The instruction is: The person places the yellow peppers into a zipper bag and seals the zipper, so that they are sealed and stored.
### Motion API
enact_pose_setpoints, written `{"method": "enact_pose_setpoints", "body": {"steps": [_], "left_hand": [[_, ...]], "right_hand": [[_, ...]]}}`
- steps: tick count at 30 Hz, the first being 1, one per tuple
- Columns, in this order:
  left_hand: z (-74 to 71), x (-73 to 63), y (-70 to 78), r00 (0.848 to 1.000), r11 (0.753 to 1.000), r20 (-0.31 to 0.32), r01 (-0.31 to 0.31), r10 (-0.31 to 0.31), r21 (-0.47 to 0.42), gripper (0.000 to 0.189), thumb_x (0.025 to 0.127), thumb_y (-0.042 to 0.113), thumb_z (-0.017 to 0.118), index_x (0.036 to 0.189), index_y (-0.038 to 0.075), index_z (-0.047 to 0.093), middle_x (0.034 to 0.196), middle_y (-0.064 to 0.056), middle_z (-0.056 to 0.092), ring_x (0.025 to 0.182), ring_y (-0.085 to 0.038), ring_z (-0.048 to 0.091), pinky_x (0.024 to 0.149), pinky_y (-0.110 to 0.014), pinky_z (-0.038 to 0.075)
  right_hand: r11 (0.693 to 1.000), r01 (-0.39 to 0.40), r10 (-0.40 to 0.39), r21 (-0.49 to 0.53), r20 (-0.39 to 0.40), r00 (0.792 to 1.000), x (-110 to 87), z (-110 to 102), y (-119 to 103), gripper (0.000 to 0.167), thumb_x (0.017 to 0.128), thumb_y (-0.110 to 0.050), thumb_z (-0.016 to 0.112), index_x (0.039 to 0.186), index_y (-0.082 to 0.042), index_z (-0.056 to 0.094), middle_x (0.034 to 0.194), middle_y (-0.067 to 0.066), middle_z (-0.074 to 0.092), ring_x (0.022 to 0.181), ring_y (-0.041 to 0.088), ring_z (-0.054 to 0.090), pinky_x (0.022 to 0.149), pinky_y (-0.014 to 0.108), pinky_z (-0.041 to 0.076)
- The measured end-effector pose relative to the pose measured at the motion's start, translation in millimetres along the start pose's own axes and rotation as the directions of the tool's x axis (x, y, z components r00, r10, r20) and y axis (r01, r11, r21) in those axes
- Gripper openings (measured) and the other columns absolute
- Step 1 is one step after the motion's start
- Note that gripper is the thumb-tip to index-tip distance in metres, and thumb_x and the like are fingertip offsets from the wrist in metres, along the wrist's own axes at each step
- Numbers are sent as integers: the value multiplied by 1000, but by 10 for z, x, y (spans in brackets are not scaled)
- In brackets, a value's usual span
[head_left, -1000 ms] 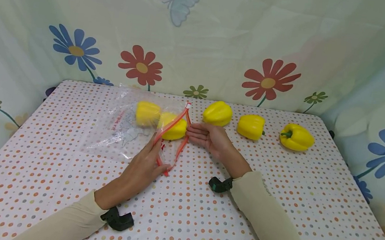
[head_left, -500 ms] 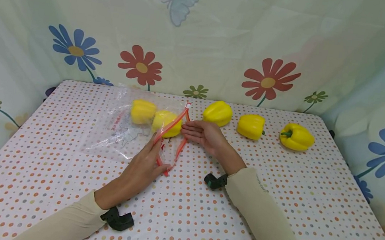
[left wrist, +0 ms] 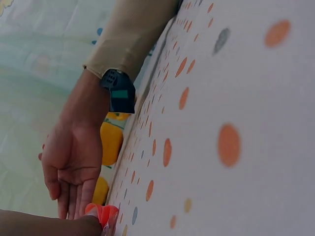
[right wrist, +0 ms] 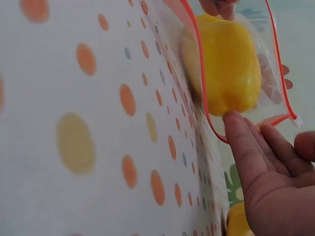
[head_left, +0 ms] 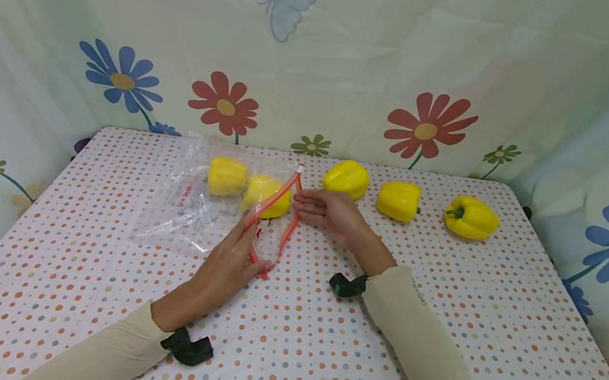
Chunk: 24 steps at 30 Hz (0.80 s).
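Note:
A clear zip bag (head_left: pixel 168 227) with a red zip edge lies on its side, mouth facing right. Two yellow bell peppers are inside: one deeper (head_left: pixel 226 176), the other (head_left: pixel 266 201) just within the opening. My left hand (head_left: pixel 223 272) holds the near part of the red edge between fingers and thumb, keeping the mouth spread. At the opening, my right hand (head_left: pixel 335 215) has straight fingers and carries nothing. In the right wrist view its fingertips (right wrist: pixel 232 118) are close to the front pepper (right wrist: pixel 229 66); whether they touch, I cannot tell.
Outside the bag, three more yellow bell peppers lie in a row at the back right: one behind my right hand (head_left: pixel 348 176), a middle pepper (head_left: pixel 397 200) and a far-right pepper (head_left: pixel 472 217). A dotted cloth (head_left: pixel 284 352) covers the table; a floral curtain (head_left: pixel 332 60) hangs behind.
My right hand pushed leftward at the bag's mouth, and both bagged peppers slid farther in. It has since drawn back slightly to the right. The left hand has stayed in place.

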<state>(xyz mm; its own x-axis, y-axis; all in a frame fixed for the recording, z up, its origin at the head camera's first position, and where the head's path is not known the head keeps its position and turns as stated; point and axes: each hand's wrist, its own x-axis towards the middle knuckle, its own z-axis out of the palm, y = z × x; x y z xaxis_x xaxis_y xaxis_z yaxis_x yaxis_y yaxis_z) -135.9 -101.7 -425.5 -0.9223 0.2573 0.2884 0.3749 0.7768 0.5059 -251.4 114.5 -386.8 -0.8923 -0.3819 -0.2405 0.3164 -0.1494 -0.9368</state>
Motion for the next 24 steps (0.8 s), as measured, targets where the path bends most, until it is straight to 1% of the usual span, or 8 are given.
{"method": "enact_pose_setpoints", "body": {"steps": [6, 9, 11, 15, 17, 18, 21, 24], "left_hand": [[-9, -2, -5, 1000, 1000, 3, 1, -1, 6, 93, 81, 30, 81, 152, 0, 27, 158, -14, 21, 131, -30, 43, 99, -44, 43], [-13, -5, -3, 1000, 1000, 3, -2, 2, 12, 94, 81, 30, 81, 152, 0, 27, 158, -13, 20, 131, -30, 43, 99, -44, 43], [-11, -6, -3, 1000, 1000, 0, -5, 5, 11, 95, 80, 29, 82, 152, 0, 26, 158, -13, 20, 131, -29, 43, 99, -43, 43], [-4, -7, -6, 1000, 1000, 2, -3, 3, -3, 96, 81, 29, 81, 153, 1, 25, 159, -12, 19, 132, -28, 42, 100, -43, 42], [2, -7, -9, 1000, 1000, 3, -2, 2, -9, 96, 81, 29, 81, 153, 2, 24, 159, -12, 19, 133, -28, 41, 100, -43, 42], [4, -7, -10, 1000, 1000, 4, -2, 2, -10, 96, 81, 30, 81, 153, 2, 24, 159, -12, 18, 133, -28, 41, 100, -43, 42], [9, -8, -13, 1000, 1000, 2, -5, 5, -9, 96, 81, 30, 81, 153, 2, 24, 159, -13, 19, 133, -29, 41, 100, -44, 42], [14, -8, -15, 1000, 1000, 2, -2, 2, -4, 96, 81, 30, 81, 153, 1, 24, 159, -13, 19, 132, -29, 42, 99, -44, 43]], "right_hand": [[996, 84, -86, -24, -86, 993, -54, -96, -84, 42, 107, -18, 38, 135, 12, 48, 131, 24, 57, 115, 31, 60, 94, 39, 48], [986, 154, -159, -59, -103, 982, -88, -165, -162, 42, 107, -20, 38, 134, 11, 49, 132, 25, 56, 112, 28, 62, 91, 37, 49], [978, 194, -203, -82, -132, 970, -111, -210, -225, 41, 107, -21, 40, 131, 10, 52, 130, 24, 57, 110, 27, 63, 91, 36, 49], [947, 266, -301, -182, -209, 930, -170, -327, -329, 38, 105, -22, 45, 125, 7, 59, 125, 19, 62, 108, 25, 64, 90, 33, 50], [920, 301, -360, -250, -245, 900, -197, -396, -355, 37, 105, -23, 47, 125, 6, 60, 122, 16, 63, 108, 24, 64, 89, 30, 51], [907, 327, -393, -265, -256, 883, -207, -432, -360, 37, 104, -23, 47, 124, 6, 60, 121, 17, 63, 108, 24, 64, 88, 29, 51], [882, 380, -455, -277, -301, 838, -219, -537, -356, 37, 104, -23, 49, 124, 7, 60, 119, 17, 64, 107, 25, 65, 88, 29, 51], [878, 396, -472, -268, -351, 809, -206, -626, -333, 39, 103, -23, 51, 124, 9, 59, 117, 17, 64, 107, 25, 64, 90, 29, 50]]}}
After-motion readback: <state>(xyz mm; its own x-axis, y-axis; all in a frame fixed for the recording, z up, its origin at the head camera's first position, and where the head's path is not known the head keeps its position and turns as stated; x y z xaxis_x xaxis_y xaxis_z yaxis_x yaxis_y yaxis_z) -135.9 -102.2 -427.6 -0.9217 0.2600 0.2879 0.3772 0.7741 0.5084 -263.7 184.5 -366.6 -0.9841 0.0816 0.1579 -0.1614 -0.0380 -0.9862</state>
